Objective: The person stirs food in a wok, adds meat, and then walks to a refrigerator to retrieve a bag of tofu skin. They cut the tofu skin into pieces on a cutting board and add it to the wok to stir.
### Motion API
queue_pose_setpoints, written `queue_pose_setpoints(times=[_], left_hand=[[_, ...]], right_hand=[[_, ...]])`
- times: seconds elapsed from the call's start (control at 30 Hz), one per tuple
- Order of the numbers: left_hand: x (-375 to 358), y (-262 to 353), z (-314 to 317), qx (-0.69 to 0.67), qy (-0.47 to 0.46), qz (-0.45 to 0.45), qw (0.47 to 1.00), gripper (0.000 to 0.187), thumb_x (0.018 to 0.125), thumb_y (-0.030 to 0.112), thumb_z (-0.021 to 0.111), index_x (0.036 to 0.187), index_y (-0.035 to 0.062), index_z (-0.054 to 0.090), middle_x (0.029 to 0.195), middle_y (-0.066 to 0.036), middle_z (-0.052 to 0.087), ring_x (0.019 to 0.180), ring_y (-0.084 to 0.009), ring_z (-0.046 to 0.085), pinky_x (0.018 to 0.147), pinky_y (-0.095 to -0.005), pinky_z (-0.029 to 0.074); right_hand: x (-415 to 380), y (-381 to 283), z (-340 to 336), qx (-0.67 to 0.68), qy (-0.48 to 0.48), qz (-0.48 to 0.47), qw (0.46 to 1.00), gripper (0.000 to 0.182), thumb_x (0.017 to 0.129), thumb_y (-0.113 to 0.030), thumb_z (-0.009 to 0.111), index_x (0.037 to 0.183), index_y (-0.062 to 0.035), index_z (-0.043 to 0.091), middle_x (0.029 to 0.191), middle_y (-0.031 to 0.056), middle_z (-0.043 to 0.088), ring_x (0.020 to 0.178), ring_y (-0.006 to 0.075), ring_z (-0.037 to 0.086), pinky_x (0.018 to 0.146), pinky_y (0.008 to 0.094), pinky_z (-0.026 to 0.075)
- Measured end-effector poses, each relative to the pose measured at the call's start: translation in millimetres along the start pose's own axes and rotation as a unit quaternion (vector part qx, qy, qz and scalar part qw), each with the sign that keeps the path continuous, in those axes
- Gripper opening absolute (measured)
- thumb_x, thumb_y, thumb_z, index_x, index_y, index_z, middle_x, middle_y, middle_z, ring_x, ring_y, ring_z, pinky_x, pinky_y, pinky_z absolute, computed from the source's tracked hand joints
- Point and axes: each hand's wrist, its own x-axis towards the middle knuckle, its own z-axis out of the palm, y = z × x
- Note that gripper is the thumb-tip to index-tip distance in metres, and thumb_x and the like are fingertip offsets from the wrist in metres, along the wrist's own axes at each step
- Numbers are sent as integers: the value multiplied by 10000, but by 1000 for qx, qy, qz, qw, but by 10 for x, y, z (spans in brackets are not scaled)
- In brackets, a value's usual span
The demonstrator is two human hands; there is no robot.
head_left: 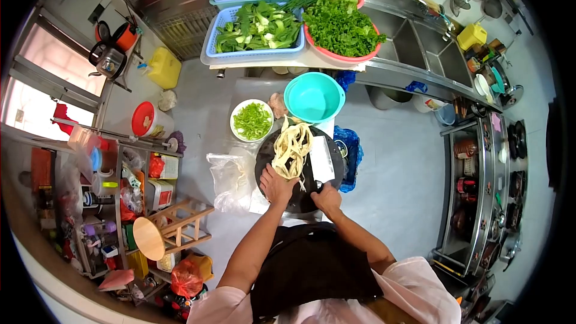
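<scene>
Head view from up here puts the pale strips (292, 146) in a loose, tangled heap on the dark round board (265, 155), with the cleaver (322, 161) just to their right, its broad face turned up to me. My left hand (279, 188) rests on the near end of the heap; whether that grip is clamped on the strips or only pressing down, I cannot tell. My right hand (327, 199) is closed around the cleaver's handle.

The step in hand, as I judge it, is gathering and steadying the strips beside the blade. To do it well, I would draw the loops into one even bundle, since loose ones could slide away from the edge. I would curl the left fingertips back before bringing the blade upright, and set the wrist so that the edge meets the board squarely. The white bowl (233, 122) of chopped greens (252, 121) and the teal basin (315, 97) sit close beyond the board, so I would make any sweep of the cleaver short and low.
</scene>
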Motion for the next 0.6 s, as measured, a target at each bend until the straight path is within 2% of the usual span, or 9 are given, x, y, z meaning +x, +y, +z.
queue_pose_setpoints(times=[0.07, 0.13, 0.17, 0.27, 0.33, 0.43, 0.5, 0.53, 0.6], left_hand=[[-41, 141, 21, 58, -29, -16, 998, 1136, 569, 484, 848, 1409, 12, 246, 1345, -171, 398, 1236, -330, 368, 1012, -438, 293], [-115, 230, 93, 85, -15, -12, 996, 1115, 574, 478, 847, 1401, 23, 254, 1300, -157, 425, 1190, -320, 398, 972, -433, 313], [-122, 260, 148, 71, -7, -37, 997, 1081, 581, 466, 846, 1387, 29, 274, 1265, -150, 439, 1160, -316, 413, 950, -431, 323], [-84, 270, 286, 8, 32, -84, 996, 917, 623, 386, 839, 1318, 51, 345, 1154, -142, 471, 1108, -319, 437, 898, -439, 346], [-62, 230, 376, 6, 38, -106, 994, 908, 627, 377, 841, 1313, 53, 342, 1149, -140, 469, 1108, -321, 441, 901, -447, 349], [-131, 486, 347, 10, 42, -168, 985, 922, 628, 388, 842, 1319, 55, 330, 1147, -136, 467, 1105, -322, 447, 903, -455, 353], [-155, 513, 401, 17, 27, -166, 986, 902, 632, 388, 842, 1298, 50, 336, 1145, -134, 465, 1106, -320, 451, 903, -458, 363], [-155, 504, 407, 17, 25, -167, 985, 885, 630, 381, 843, 1282, 48, 347, 1142, -135, 466, 1107, -319, 451, 903, -455, 367], [-149, 518, 414, 15, 18, -180, 983, 643, 678, 323, 806, 1131, 59, 434, 1093, -137, 519, 1076, -321, 503, 904, -455, 382]], right_hand=[[-7, 145, -171, 46, 12, 3, 999, 447, 704, -320, 626, 983, 23, 563, 857, 292, 644, 830, 456, 628, 769, 508, 495], [-34, 251, -400, 88, 15, -16, 996, 431, 710, -303, 605, 993, 20, 562, 840, 301, 634, 820, 477, 614, 768, 516, 488], [-49, 286, -512, 104, 12, -34, 994, 407, 715, -286, 583, 962, 37, 567, 845, 312, 625, 829, 483, 606, 767, 507, 482], [-86, 351, -720, 140, -3, -59, 988, 408, 715, -287, 568, 929, 61, 571, 849, 316, 621, 845, 484, 599, 762, 500, 471], [-114, 349, -799, 157, 17, -80, 984, 396, 697, -269, 565, 879, 82, 579, 797, 304, 621, 787, 463, 613, 734, 489, 477], [-145, 356, -865, 192, -37, -56, 979, 431, 717, -277, 581, 952, 85, 574, 819, 299, 620, 819, 455, 612, 741, 463, 473], [-140, 422, -787, 206, -13, -90, 974, 373, 733, -242, 582, 929, 75, 571, 729, 245, 621, 685, 369, 631, 638, 421, 486], [-122, 457, -745, 205, -19, -99, 973, 373, 733, -242, 582, 929, 75, 571, 729, 245, 621, 685, 369, 631, 638, 421, 486], [-48, 519, -653, 245, -26, -82, 966, 302, 751, -207, 576, 896, 57, 565, 633, 165, 592, 540, 256, 595, 513, 373, 462]])
